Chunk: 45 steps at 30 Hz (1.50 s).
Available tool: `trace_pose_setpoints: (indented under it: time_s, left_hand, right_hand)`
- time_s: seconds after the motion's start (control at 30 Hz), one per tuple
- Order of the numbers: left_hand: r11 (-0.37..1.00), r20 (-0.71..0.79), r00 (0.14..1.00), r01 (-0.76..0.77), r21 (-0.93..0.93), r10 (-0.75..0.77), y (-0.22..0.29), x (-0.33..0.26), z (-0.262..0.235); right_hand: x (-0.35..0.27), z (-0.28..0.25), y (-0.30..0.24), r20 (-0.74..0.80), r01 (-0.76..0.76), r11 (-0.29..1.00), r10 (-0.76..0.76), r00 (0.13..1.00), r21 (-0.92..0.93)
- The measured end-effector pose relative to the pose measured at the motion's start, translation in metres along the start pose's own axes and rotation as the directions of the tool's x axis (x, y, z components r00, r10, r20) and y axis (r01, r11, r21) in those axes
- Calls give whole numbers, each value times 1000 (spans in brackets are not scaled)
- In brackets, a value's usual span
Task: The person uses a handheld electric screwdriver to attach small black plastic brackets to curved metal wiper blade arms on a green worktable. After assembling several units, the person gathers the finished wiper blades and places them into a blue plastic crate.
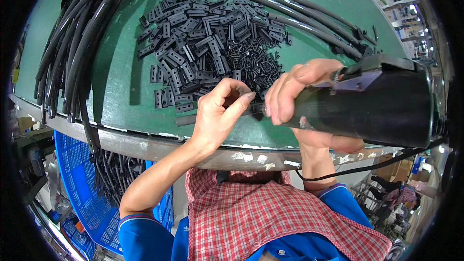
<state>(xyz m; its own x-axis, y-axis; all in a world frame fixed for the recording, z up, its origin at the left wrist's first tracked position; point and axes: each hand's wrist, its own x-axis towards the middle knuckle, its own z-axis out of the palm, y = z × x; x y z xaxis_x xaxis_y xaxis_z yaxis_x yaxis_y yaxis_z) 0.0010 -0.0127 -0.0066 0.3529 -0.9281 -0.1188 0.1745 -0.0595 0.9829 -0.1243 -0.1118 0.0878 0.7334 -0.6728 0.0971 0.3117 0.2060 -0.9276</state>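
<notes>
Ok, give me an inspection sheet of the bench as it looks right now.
Surface: green table with a metal front edge.
Job's things: black power screwdriver in the right hand; left hand pinches a small black part at the tool's tip.
Clutter: pile of black slotted plates; heap of small black screws; straight black tubes at the far right; bundle of curved black tubes on the left.
Grips: both hands closed on what they hold.
Cables: black cord hangs from the tool.
Surroundings: blue crate holding more tubes under the left edge; red checked apron.
</notes>
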Motion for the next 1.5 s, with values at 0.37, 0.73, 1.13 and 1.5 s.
trace_pose_setpoints:
  time_s: [0.37, 0.73, 1.13, 1.5]
  left_hand:
    - [998, 72, 995, -63, -12, 64, 7, 0, -4]
    - [991, 170, 982, -64, -120, 84, 4, -1, -8]
    - [954, 344, 908, -286, 92, 240, 2, 4, -17]
    - [974, 241, 945, -225, -17, 222, 11, -3, -9]
  right_hand:
    - [20, -32, 9, -54, 424, 836, -434, 899, 349]
    - [7, -14, 8, -317, 528, 819, -451, 834, 225]
    - [-2, -22, 7, -401, 488, 786, -336, 852, 379]
    - [-9, -35, 12, -544, 521, 723, -238, 805, 454]
